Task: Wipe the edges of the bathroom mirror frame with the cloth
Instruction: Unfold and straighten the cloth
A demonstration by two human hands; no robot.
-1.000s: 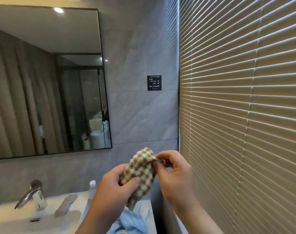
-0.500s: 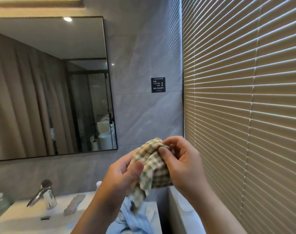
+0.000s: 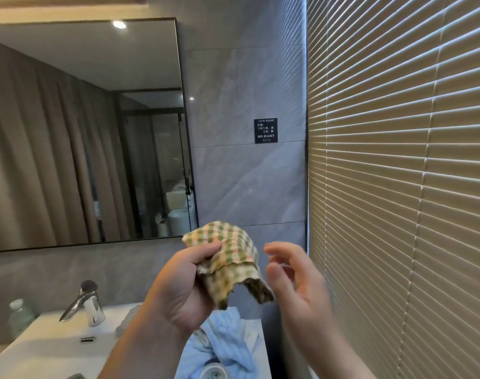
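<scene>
A large wall mirror with a thin black frame (image 3: 184, 132) fills the upper left; its bottom right corner sits just above my hands. A folded green-and-orange checked cloth (image 3: 230, 255) is gripped by my left hand (image 3: 181, 288), thumb on top, in front of the grey tiled wall below that corner. My right hand (image 3: 296, 283) hovers just right of the cloth with loosely spread fingers, holding nothing and not touching it.
A white basin (image 3: 42, 348) with a chrome tap (image 3: 83, 305) lies at the lower left, a clear bottle (image 3: 20, 315) beside it. A blue cloth (image 3: 225, 343) lies on the counter below my hands. Beige slatted blinds (image 3: 397, 187) cover the right side. A small dark sign (image 3: 265, 130) hangs on the wall.
My right hand has let go of the checked cloth and drawn away to the right. The left hand still grips it, and the cloth now hangs more unfolded.
</scene>
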